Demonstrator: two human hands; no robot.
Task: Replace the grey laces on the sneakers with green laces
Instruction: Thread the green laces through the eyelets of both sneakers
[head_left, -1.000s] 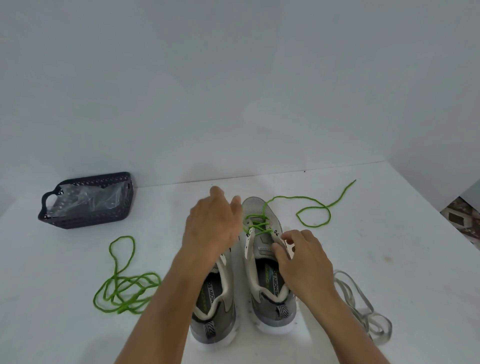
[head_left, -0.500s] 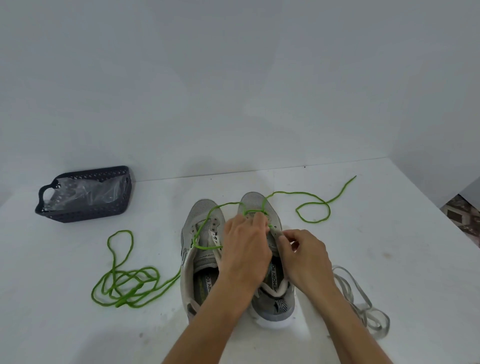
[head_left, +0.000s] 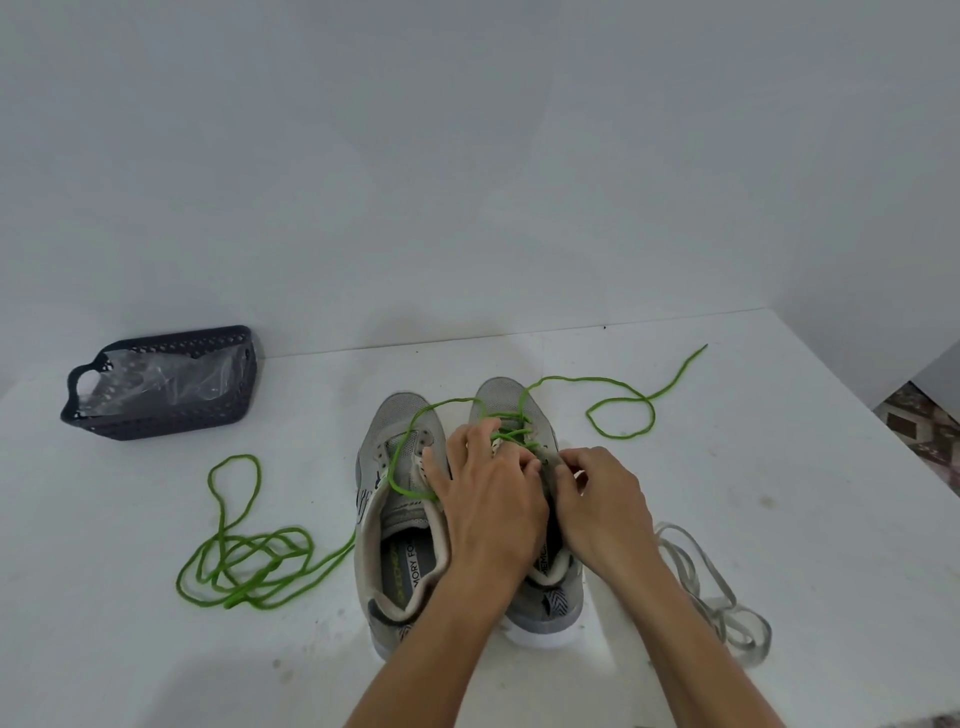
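— While both hands work at the right sneaker (head_left: 524, 415), where do the fingers sit?
— Left hand (head_left: 493, 499) curls onto the green lace (head_left: 511, 415) at the eyelets; right hand (head_left: 597, 499) pinches the eyelet edge.
— And the open room?
— Bare table (head_left: 779, 467) right of the far loop. Grey laces (head_left: 711, 587) lie near right; left sneaker (head_left: 395, 519) touches its mate; basket (head_left: 161, 384) far left.

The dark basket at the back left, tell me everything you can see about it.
The basket is a dark grey, rectangular tray of perforated plastic with a loop handle at its left end. It sits upright on the white table near the wall, apart from everything else. Crumpled clear plastic film lies inside it; anything under that is not visible.
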